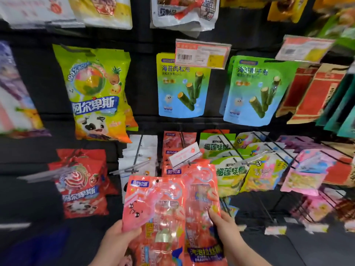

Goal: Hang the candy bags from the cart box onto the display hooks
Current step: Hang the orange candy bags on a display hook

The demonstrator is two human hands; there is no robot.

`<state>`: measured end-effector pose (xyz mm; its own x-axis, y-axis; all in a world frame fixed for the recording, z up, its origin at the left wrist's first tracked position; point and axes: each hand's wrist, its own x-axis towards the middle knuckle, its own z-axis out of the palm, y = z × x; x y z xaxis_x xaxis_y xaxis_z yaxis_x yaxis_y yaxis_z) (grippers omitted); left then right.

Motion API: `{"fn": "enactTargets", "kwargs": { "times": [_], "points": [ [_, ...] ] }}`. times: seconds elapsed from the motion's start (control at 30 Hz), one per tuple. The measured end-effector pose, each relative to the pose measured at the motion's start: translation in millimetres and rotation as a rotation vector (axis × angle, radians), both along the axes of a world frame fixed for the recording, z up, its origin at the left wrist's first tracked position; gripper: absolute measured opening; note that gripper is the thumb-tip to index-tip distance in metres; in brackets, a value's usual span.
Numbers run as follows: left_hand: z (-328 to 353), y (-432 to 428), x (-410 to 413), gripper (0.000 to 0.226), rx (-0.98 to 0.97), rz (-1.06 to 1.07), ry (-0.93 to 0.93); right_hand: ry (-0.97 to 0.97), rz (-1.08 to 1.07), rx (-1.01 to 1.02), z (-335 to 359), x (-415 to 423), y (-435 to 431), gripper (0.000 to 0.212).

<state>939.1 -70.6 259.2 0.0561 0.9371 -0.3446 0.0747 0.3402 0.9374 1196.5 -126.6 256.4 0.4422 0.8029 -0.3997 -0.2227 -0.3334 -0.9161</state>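
Observation:
Two pink-red candy bags are held low in front of the display. My left hand grips the lower left edge of the front candy bag, which shows a cartoon face and a punched hole at its top. My right hand holds the second candy bag at its right edge, thumb on its face. The second bag's top reaches up to a display hook with a white price tag, where matching red bags hang behind. The cart box is out of view.
Green durian candy bags hang just right of that hook; white bags on a bare-ended hook hang left. Red lollipop bags and a green lollipop bag are further left. Seaweed roll bags hang above. Black hook rods jut out on the right.

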Motion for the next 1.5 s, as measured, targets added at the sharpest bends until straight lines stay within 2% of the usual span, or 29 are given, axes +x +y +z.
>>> {"fn": "enactTargets", "kwargs": {
  "times": [0.2,0.4,0.7,0.83,1.0,1.3,1.5],
  "points": [
    [-1.4,-6.8,3.6,0.020,-0.003,0.028,0.042,0.014,0.034,0.006,2.8,7.6,7.7,0.020],
    [4.4,-11.3,10.7,0.019,-0.044,0.066,0.049,-0.010,0.047,-0.045,-4.9,13.6,15.6,0.029],
    [8.4,-14.4,8.7,0.015,-0.092,0.127,0.053,0.017,0.027,-0.036,-12.9,15.4,21.4,0.020],
    [10.0,-15.1,7.7,0.015,-0.107,0.139,0.039,0.023,0.029,-0.055,-12.9,12.0,26.5,0.023],
    [11.9,-13.1,5.8,0.016,-0.132,0.144,0.032,-0.021,0.025,-0.086,-18.0,11.8,39.0,0.026],
    [17.0,-12.6,3.8,0.020,-0.095,0.120,0.082,-0.148,-0.051,-0.095,-17.9,23.9,95.6,0.018],
    [15.7,-13.9,1.4,0.018,-0.089,0.125,0.077,-0.128,-0.010,-0.123,-28.0,27.6,101.3,0.027]
  ]
}}
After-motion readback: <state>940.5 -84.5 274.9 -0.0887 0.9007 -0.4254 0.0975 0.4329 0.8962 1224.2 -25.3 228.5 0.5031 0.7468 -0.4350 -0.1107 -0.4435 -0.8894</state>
